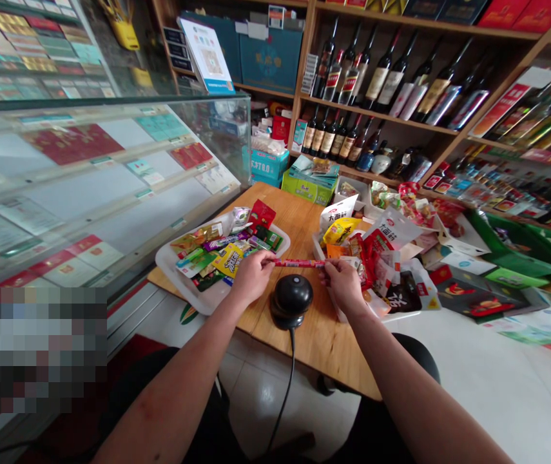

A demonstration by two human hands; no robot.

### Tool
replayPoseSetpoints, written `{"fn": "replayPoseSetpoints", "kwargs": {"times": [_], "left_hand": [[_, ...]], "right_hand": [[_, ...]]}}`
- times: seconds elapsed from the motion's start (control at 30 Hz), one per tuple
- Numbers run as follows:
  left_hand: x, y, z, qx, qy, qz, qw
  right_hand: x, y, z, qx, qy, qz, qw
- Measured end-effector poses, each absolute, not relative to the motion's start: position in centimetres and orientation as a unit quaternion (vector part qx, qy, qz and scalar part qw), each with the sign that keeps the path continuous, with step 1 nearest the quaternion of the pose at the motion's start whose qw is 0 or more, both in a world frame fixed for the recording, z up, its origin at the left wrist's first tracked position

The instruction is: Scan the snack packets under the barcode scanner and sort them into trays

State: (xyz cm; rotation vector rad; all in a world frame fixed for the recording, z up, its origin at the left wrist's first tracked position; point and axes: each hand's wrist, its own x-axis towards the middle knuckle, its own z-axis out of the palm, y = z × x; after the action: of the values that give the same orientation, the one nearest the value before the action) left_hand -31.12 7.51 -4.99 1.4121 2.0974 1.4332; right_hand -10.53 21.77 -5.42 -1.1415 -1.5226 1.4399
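Between my two hands a thin red candy stick pack (299, 263) is stretched level across the wooden table. My left hand (254, 276) pinches its left end, and my right hand (343, 280) pinches the right end. Just below the pack stands a round black desktop scanner (293, 296) with a cable running down toward me. Left of it, a white tray (166, 261) holds several small candy and gum packs. On the right side, another white tray (340, 314) is heaped with bagged snacks, close to my right hand.
A wooden table (265, 200) carries both trays. A glass display counter (111, 161) runs along the left. Shelves of wine bottles (381, 80) stand behind. Green crates (517, 248) and snack boxes crowd the right. A lime-green box (309, 188) sits beyond the table's far edge.
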Motion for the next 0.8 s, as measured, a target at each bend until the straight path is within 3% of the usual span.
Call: {"fn": "replayPoseSetpoints", "kwargs": {"times": [0.6,0.8], "left_hand": [[-31.0,7.6,-4.7,0.466,0.715,0.51,0.109],[-30.8,8.0,-4.3,0.422,0.69,0.571,0.138]], "right_hand": [[-9.9,22.1,-6.9,-0.409,-0.592,0.577,0.386],[-9.6,21.6,-6.6,-0.385,-0.574,0.593,0.412]]}}
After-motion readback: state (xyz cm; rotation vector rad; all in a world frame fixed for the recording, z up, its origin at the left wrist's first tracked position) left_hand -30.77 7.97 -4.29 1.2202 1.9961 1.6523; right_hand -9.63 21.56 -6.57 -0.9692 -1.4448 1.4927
